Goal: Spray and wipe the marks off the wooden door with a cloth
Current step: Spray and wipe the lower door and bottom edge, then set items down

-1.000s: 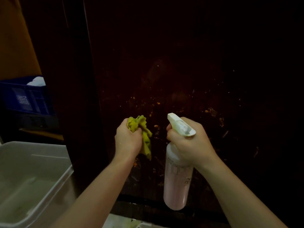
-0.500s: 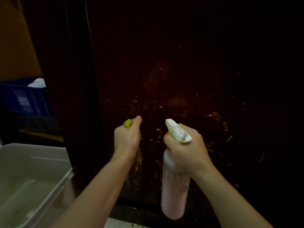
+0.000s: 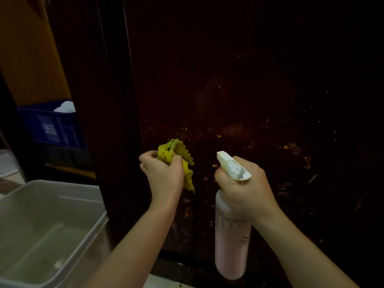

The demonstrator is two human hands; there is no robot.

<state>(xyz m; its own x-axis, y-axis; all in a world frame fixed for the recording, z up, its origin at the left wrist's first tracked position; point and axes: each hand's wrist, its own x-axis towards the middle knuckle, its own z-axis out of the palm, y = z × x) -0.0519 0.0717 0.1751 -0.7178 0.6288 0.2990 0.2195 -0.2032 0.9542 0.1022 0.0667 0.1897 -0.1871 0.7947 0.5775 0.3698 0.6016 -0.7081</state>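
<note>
Cleaning a soiled wooden door (image 3: 239, 84), head view. Our left hand (image 3: 164, 175) grips a bunched yellow cloth (image 3: 176, 156), its scalloped edge hanging free, close against the lower door panel; whether the cloth touches the wood we cannot tell. Our right hand (image 3: 247, 190) is curled round the neck of a pink spray bottle (image 3: 230, 246), white nozzle (image 3: 232, 165) aimed at the door; the trigger finger is hidden, so we cannot say whether it is squeezed. Orange and pale marks (image 3: 291, 147) are scattered across the panel, densest to the right of the bottle and below both hands. A white plastic tub (image 3: 89, 225) holding a little water stands at lower left, and a blue crate (image 3: 52, 125) sits behind it. To do this step well, we judge it best to wet the speckled band first, then wipe with a flatter, opened fold of cloth, working from the upper marks downward so that runoff is caught.
</note>
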